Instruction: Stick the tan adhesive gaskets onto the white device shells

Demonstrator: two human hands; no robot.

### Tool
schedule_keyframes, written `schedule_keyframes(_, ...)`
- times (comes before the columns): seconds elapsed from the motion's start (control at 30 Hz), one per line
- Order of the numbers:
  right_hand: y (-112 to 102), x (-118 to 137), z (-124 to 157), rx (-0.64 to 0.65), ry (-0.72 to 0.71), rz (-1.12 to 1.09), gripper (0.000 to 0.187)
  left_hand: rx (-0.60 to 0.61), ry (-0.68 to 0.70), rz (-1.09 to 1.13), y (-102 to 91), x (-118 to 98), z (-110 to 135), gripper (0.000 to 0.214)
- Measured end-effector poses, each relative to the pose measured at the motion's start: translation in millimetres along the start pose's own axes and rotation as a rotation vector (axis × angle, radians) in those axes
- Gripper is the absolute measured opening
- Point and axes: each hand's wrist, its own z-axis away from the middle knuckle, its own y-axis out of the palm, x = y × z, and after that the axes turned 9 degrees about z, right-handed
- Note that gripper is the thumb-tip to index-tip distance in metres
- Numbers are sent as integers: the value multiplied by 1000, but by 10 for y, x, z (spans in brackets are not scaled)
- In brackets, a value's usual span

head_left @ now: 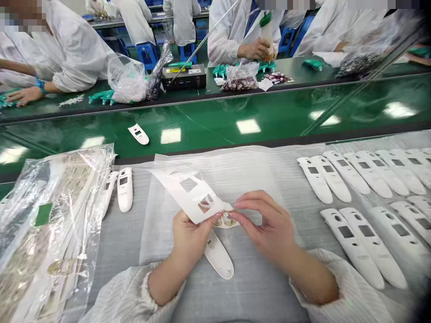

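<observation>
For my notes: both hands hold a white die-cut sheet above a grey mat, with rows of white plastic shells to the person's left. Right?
No: the white plastic shells lie to the person's right, as the head view shows. The left hand and right hand hold the white die-cut sheet above the grey mat.

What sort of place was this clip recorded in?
Probably an electronics assembly line in a factory: rows of white plastic device housings, a long glossy green workbench, and workers in white smocks lined along it.
</observation>
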Motion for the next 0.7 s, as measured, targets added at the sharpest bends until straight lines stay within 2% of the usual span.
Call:
schedule_keyframes(0.23, 12, 35, 8, -12, -73, 19, 20, 28, -26, -24, -36, 85, 3, 15)
schedule_keyframes(0.43, -6, 63, 88, 29, -331, 101, 26, 47, 21, -89, -76, 79, -20, 17)
schedule_keyframes(0.5, -3, 76, 96, 44, -373, 111, 27, 50, 51, -114, -77, 66, -18, 16)
schedule_keyframes(0.6, 3, 109, 102, 43, -349, 104, 27, 50, 112, -156, -76, 49, -13, 14)
schedule_keyframes(0.7, 2, 146, 104, 61, -243, 18, 28, 58, 209, -214, -83, 33, -11, 12)
